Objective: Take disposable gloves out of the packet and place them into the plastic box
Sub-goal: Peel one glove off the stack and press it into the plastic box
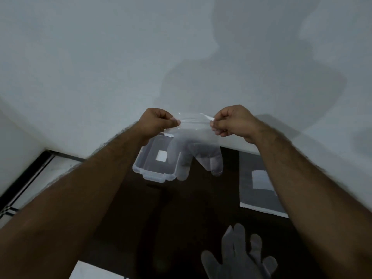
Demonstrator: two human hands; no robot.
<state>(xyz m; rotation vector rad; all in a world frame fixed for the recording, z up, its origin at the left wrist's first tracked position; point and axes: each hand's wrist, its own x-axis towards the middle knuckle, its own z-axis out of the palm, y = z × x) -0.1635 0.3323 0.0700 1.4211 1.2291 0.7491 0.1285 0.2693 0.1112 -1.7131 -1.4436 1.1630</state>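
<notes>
A clear disposable glove (196,152) hangs fingers-down in the air, stretched by its cuff between both hands. My left hand (159,122) pinches the cuff's left end and my right hand (231,121) pinches its right end. Below and slightly left of the glove stands the open clear plastic box (141,168) on the dark table, a white square showing through its bottom. Another glove or two (239,256) lie flat on the table at the near right. A flat grey packet (259,184) with a white label lies at the right, partly under my right forearm.
A white wall (100,67) rises directly behind the dark table (181,218). A white floor with a black strip (26,178) lies to the left. A white object (90,271) sits at the bottom edge.
</notes>
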